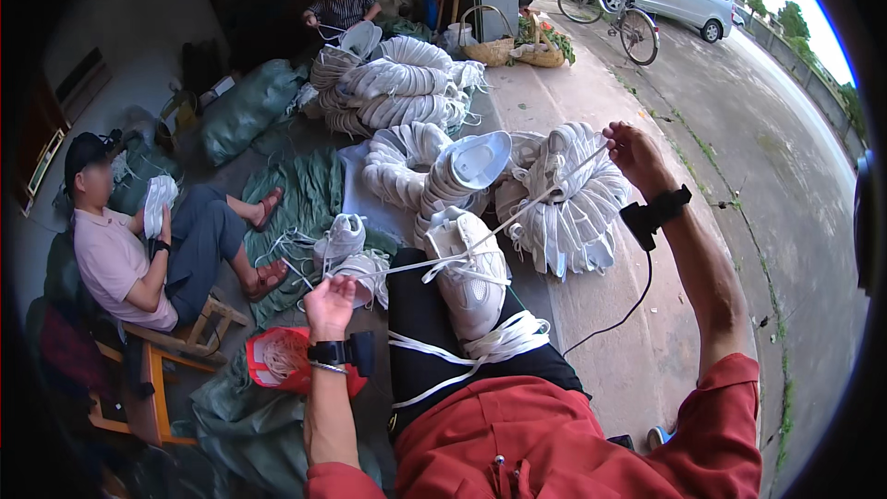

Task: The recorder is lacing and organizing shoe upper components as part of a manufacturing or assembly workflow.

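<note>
White shoelace [517, 212] runs taut across the white sneaker [469, 270] that rests on the person's black-trousered knee [427, 314], toe pointing away from the body, its long axis roughly near to far. The left hand [329, 303] sits just left of the sneaker and low, fingers pinched closed on one end of the lace; the right hand [636, 153] is raised up and to the right of the sneaker, well apart from it, also closed on the other end. The lace thus slants from lower left to upper right through the eyelets, and the left hand is the nearer to the shoe. More loose laces [480, 351] lie bunched across the lap just nearer than the sneaker. Left of the sneaker, a red bag [277, 360] holds more laces. Beyond the sneaker, bundled white sneakers [564, 203] lie in heaps on the concrete floor [647, 333], with a green sack [309, 185] spread to their left. Farther left, a seated person [139, 249] handles a shoe; another person [342, 5] works far behind a larger heap [397, 83].
</note>
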The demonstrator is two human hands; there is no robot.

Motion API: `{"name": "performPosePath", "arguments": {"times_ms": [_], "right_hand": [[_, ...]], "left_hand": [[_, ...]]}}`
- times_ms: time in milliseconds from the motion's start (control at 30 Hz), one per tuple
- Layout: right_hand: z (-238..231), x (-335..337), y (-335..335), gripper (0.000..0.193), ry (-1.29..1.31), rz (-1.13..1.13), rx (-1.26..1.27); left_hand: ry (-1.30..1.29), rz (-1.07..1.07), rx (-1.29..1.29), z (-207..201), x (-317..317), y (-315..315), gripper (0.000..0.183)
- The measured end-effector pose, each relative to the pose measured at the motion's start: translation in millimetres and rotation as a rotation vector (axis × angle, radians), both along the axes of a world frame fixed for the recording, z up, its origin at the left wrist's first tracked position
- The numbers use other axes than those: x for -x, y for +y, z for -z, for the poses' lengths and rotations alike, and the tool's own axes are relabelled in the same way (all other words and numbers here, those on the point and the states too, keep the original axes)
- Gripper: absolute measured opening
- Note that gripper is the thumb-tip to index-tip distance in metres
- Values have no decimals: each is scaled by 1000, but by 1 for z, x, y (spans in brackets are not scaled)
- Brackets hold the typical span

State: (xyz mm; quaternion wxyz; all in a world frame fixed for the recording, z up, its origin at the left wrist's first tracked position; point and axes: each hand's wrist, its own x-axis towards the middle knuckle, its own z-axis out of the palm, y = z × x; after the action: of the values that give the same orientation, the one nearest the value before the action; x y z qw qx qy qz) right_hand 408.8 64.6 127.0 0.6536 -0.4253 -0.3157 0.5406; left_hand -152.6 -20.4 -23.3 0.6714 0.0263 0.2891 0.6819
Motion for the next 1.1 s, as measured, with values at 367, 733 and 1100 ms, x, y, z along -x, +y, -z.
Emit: {"name": "performPosePath", "arguments": {"times_ms": [367,733,1100], "right_hand": [[41,94,-4,17,-294,-263,104],[116,207,-30,17,-1332,-604,-421],[116,216,-25,15,-1559,-517,-413]], "left_hand": [[301,-1001,441,41,284,-149,21],[1330,527,-251,-39,-98,-8,25],[1991,768,-258,-42,-156,14,14]]}}
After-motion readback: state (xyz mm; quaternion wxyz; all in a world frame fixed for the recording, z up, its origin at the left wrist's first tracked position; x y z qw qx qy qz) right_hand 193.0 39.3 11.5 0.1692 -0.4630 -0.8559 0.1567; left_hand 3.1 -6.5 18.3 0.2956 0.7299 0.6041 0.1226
